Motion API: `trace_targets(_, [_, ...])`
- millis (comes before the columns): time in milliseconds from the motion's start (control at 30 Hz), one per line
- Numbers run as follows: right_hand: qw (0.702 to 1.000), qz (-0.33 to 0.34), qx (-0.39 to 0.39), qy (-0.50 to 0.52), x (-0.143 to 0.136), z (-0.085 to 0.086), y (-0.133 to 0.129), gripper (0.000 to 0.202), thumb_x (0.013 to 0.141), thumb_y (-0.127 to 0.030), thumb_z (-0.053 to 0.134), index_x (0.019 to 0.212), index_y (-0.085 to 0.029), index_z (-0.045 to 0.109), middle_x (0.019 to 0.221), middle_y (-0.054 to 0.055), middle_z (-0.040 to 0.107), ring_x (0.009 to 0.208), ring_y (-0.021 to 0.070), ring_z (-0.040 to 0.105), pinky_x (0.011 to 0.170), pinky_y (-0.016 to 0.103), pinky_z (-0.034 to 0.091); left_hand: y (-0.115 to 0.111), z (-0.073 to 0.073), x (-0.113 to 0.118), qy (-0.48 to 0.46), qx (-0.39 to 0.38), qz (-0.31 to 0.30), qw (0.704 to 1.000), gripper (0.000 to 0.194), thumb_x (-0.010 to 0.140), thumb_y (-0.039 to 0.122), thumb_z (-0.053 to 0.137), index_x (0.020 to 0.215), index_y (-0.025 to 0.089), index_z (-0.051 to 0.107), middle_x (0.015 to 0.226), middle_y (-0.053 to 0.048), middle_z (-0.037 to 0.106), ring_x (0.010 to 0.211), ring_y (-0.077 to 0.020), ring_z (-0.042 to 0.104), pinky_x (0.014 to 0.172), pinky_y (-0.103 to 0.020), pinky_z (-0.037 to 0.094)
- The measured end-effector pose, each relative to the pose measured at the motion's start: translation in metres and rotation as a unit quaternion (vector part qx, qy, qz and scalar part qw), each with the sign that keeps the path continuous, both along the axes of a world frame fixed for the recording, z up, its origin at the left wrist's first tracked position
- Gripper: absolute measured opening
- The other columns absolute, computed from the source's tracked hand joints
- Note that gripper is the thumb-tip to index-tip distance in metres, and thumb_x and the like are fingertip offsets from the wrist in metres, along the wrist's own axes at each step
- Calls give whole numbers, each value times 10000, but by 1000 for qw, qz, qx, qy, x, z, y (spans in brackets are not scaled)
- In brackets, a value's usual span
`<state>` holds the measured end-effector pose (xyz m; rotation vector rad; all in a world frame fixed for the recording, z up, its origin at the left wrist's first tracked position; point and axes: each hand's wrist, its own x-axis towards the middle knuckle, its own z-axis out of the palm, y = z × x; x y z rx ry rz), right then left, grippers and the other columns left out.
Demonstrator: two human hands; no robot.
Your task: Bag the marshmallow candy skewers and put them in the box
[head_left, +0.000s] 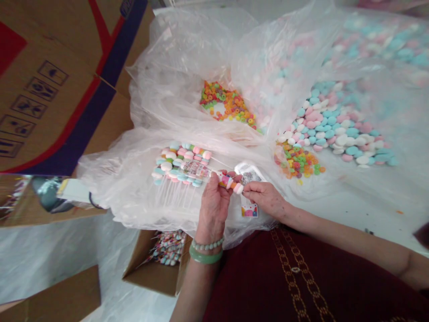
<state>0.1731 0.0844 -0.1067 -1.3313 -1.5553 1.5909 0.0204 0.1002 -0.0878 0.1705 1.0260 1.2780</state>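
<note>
My left hand (pixel 216 197), with a green bangle and a beaded bracelet at the wrist, is closed on a clear printed bag (pixel 196 170). A candy skewer (pixel 237 188) with pink, white and orange pieces lies at its fingers, partly inside the bag. My right hand (pixel 266 197) pinches at the skewer's near end; the fingertips hide the exact grip. Left of the hands, several finished candy skewers (pixel 166 166) lie side by side on plastic sheeting, white sticks toward me. Under my right hand is a printed bag or stack of bags (pixel 250 210).
Ring candies (pixel 231 105) lie at the back, more ring candies (pixel 298 161) at the right. Beside those is a heap of pastel candies (pixel 335 129). A large carton (pixel 63 89) stands at left. Below the table edge, an open box (pixel 147 279) holds packed skewers.
</note>
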Motion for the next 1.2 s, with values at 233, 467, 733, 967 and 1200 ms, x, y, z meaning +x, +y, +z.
trace_targets(233, [998,-25,-25,49,-10,5,2,160,781,-279,524,659,-184,564,600,-38,481,574,104,434,543,226,313,-7,-4,17,2,-20,-9,1000,344,970,345,418,830,103,620,779,-84,667,700,-156,647,706,-284,535])
trace_targets(467, [921,-36,-264,284,-6,11,8,133,743,-278,609,723,-149,586,498,-68,431,386,49,251,375,204,138,-2,-2,-3,-94,17,-73,993,331,826,438,658,1029,178,626,1113,-81,634,1039,-247,605,850,-379,518])
trace_targets(733, [888,-98,-326,309,-11,9,14,233,654,-293,700,654,-173,500,447,-94,391,354,32,219,351,189,101,-11,0,21,24,81,-43,996,269,745,324,755,929,166,640,875,-40,670,826,-171,647,818,-309,503])
trace_targets(967, [958,-89,-221,160,2,14,1,181,698,-323,650,701,-151,595,509,-53,487,393,45,335,367,177,212,-8,-5,14,76,27,6,997,250,715,325,752,759,141,590,722,-4,618,674,-121,602,661,-239,502])
trace_targets(1200, [986,-93,-93,103,-11,11,-3,221,694,-270,558,903,-203,532,514,-92,483,401,88,425,395,192,358,-19,1,17,128,43,16,991,338,694,325,780,785,174,491,559,96,435,394,-14,316,376,-141,227])
